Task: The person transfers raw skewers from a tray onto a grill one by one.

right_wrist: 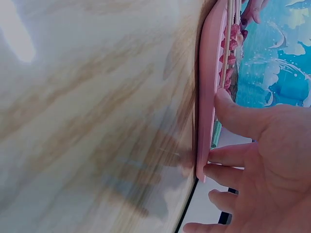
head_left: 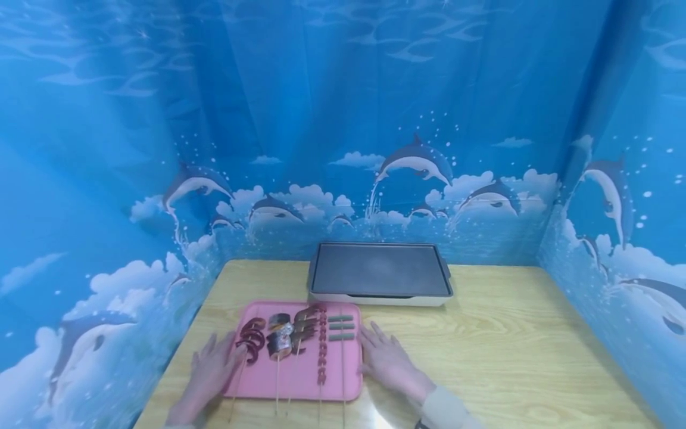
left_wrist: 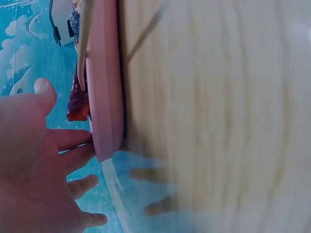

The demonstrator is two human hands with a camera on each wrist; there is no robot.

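A pink tray lies on the table, with several food skewers side by side on it. From left to right they bear dark red curled pieces, silvery-skinned chunks, brown shrimp-like pieces, small red meat pieces and green sticks. Their wooden ends stick out over the near rim. At the tray's left side is my left hand, fingers extended and fingertips at the outer rim in the left wrist view. My right hand flanks the right side, its fingers spread and fingertips against the rim.
Behind the tray stands a flat dark griddle on a pale base, close to the back edge of the wooden table. Blue curtains printed with dolphins enclose the back and both sides.
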